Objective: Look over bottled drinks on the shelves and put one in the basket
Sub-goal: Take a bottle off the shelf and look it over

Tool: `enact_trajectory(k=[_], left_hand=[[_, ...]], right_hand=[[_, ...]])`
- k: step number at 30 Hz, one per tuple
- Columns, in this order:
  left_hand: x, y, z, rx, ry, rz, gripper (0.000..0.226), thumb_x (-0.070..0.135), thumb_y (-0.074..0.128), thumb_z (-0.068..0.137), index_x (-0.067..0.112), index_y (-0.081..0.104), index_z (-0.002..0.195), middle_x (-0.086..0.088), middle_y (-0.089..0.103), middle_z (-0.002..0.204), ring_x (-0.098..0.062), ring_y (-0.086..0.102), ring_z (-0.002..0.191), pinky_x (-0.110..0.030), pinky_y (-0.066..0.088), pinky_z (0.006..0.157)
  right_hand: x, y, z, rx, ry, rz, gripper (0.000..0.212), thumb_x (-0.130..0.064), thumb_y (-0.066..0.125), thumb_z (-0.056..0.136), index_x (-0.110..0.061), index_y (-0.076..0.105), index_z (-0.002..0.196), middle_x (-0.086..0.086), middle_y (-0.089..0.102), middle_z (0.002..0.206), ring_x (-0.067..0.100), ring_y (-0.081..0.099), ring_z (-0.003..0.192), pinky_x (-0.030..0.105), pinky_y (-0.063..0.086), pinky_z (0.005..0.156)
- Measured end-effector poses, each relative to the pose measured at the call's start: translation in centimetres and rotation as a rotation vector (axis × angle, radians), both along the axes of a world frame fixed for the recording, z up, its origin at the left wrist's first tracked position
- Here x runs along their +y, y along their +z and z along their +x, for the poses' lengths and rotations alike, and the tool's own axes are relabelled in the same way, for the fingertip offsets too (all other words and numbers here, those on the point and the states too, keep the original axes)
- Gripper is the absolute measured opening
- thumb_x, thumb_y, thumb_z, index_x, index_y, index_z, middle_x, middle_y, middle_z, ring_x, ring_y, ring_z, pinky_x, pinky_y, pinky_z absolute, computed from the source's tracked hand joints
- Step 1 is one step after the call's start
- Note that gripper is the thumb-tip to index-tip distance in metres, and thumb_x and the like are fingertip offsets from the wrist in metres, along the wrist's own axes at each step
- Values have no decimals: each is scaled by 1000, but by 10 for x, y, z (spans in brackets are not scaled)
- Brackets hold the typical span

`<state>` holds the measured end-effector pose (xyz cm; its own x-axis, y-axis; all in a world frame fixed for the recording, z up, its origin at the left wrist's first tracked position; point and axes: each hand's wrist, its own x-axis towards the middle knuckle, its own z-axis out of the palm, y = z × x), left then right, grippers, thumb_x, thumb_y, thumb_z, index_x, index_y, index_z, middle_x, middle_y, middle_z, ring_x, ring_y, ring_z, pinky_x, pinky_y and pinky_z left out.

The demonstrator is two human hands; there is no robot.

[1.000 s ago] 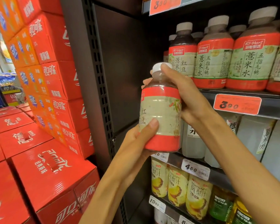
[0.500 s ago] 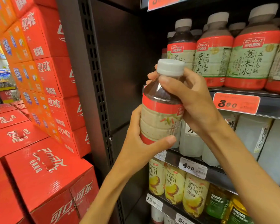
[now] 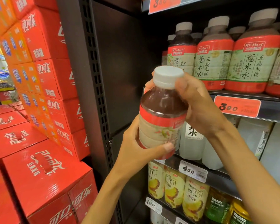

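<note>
From the head view, we've got the bottle (image 3: 160,113) off the shelf (image 3: 265,109), left hand (image 3: 136,149) gripping its base, right hand (image 3: 199,104) wrapped round the neck. No basket in sight, so dropping it in remains.

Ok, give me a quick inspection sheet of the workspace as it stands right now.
Surface: dark metal shelves with orange price tags.
Job's things: held bottle, white cap, dark drink, red and beige label, tilted in front of the shelves; no basket in view.
Clutter: matching bottles in a row above; pale bottles on the middle shelf; yellow juice bottles below.
Hands: left hand grips the bottle's lower body; right hand holds its neck and shoulder.
Cables: nothing seen.
Surroundings: stacked red cartons to the left.
</note>
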<state>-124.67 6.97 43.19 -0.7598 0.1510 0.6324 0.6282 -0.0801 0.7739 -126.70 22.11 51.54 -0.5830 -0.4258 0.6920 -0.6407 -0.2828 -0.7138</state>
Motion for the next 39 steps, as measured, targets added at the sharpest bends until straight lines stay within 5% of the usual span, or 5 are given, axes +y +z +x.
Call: enact_trajectory(k=[6, 20, 26, 34, 39], left_hand=[[7, -1, 3, -111, -113, -38, 64, 52, 78, 66, 15, 59, 115, 4, 73, 108, -13, 70, 99, -20, 54, 77], [19, 12, 2, -166, 57, 96, 56, 65, 49, 74, 25, 66, 110, 5, 74, 105, -9, 70, 97, -18, 54, 74], [15, 8, 6, -348, -277, 291, 60, 64, 46, 79, 26, 65, 122, -8, 65, 127, -33, 59, 119, -52, 46, 102], [15, 16, 5, -128, 106, 39, 63, 67, 42, 81, 23, 57, 124, 7, 70, 115, -6, 66, 106, -27, 55, 89], [20, 13, 2, -135, 107, 117, 58, 68, 47, 78, 27, 63, 115, 8, 73, 107, -6, 69, 99, -20, 55, 76]], right_hand=[[-7, 0, -12, -209, 135, -54, 36, -32, 42, 95, -6, 63, 109, 6, 73, 96, 24, 68, 96, 34, 54, 86], [-10, 12, -11, -273, -271, -143, 32, -35, 59, 91, -6, 69, 100, 7, 75, 93, 14, 71, 83, 25, 57, 74], [-8, 11, -17, -342, 5, -87, 33, -38, 56, 87, -10, 68, 98, 11, 74, 97, 29, 69, 96, 41, 55, 91], [-15, 14, -8, -197, -345, -105, 26, -31, 64, 90, -6, 67, 99, 11, 74, 94, 14, 72, 79, 24, 57, 68], [-15, 19, -8, -275, -284, -59, 26, -38, 60, 92, -14, 70, 91, 12, 74, 99, 15, 70, 86, 31, 56, 82]])
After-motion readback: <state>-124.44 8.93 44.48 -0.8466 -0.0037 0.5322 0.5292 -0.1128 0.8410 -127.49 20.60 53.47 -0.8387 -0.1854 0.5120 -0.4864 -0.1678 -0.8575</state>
